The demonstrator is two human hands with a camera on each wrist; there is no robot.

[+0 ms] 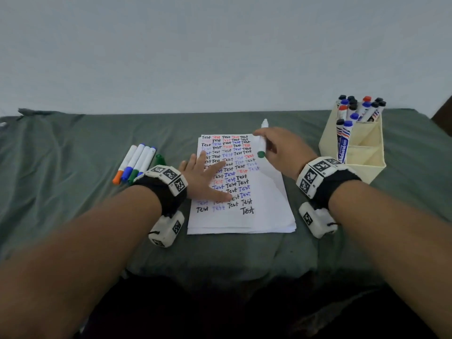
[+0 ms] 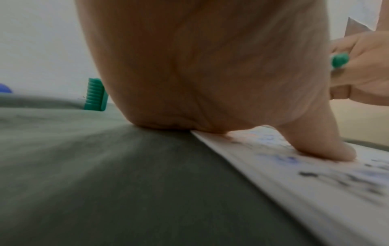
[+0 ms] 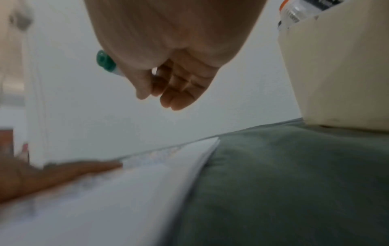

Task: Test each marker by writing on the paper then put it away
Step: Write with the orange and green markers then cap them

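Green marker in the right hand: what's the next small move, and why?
Probably lower the green marker tip-first to the paper and write. The right hand grips it above the sheet, its cap stands off on the cloth, and the left hand presses the paper flat.

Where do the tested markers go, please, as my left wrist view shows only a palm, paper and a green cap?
Observer: Probably into the cream holder at the right, which already has many capped stored markers.
Operator: Are others waiting?
Observer: Four markers lie capped on the cloth, left of the paper.
Operator: And the right hand?
Observer: The right hand grips a green-ended marker above the paper's far edge.
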